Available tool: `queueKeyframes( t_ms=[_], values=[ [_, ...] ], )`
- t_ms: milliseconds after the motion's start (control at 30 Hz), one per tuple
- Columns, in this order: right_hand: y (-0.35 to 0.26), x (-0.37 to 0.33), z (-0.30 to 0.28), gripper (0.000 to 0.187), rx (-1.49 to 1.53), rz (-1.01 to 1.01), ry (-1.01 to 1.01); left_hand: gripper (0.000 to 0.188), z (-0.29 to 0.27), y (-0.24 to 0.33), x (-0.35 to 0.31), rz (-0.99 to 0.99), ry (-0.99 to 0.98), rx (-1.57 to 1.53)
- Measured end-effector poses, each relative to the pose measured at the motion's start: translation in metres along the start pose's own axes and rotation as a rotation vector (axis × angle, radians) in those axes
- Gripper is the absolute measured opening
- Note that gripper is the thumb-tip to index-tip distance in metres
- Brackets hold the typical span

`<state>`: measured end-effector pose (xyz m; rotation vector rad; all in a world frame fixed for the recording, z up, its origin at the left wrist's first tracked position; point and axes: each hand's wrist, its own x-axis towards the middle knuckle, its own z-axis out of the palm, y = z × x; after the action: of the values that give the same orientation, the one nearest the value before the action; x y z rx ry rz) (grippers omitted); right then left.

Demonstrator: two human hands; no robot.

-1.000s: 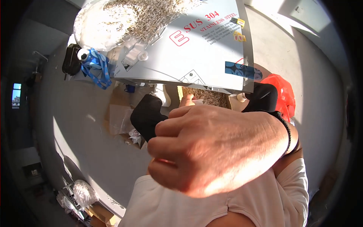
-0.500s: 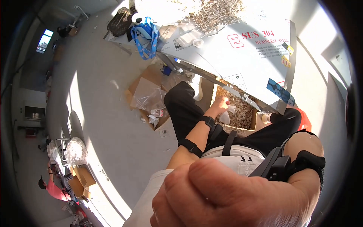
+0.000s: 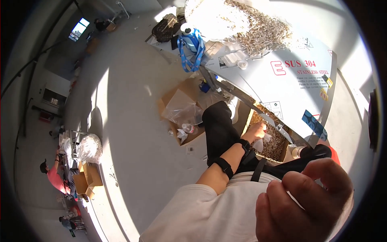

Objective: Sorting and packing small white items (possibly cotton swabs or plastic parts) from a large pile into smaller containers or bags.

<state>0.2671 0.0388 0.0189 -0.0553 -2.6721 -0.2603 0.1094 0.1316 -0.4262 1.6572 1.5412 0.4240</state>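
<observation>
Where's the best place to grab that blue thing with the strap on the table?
Probably by the strap of the blue item, coming from the near side of the table: its loop dangles past the edge there, leaving an opening to hook.

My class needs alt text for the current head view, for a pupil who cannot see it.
A person's left hand is at a thin whitish scrap, over an open carton of small brown pieces; the right hand, loosely curled, looms near the camera. Beyond, a table bears a heap of similar-looking pieces and a blue strapped item.
</observation>
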Motion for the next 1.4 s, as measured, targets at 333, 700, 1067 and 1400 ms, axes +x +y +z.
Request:
queueKeyframes(
  t_ms=[333,700,1067,1400],
  values=[
    [0.015,0.0,-0.001,0.019,-0.218,-0.164,-0.023,0.033,-0.024,0.05,-0.012,-0.134,-0.332,0.099],
    [0.02,0.04,0.028,0.022,-0.27,-0.521,0.076,0.017,0.045,-0.016,0.036,-0.034,-0.117,0.011],
    [0.021,0.03,0.038,0.025,-0.438,-0.672,0.129,0.017,0.043,-0.017,0.025,-0.103,-0.053,-0.09],
    [0.004,0.017,0.048,0.038,-0.635,-0.481,0.031,0.024,0.027,0.008,0.023,0.108,-0.164,-0.035]
  ],
)
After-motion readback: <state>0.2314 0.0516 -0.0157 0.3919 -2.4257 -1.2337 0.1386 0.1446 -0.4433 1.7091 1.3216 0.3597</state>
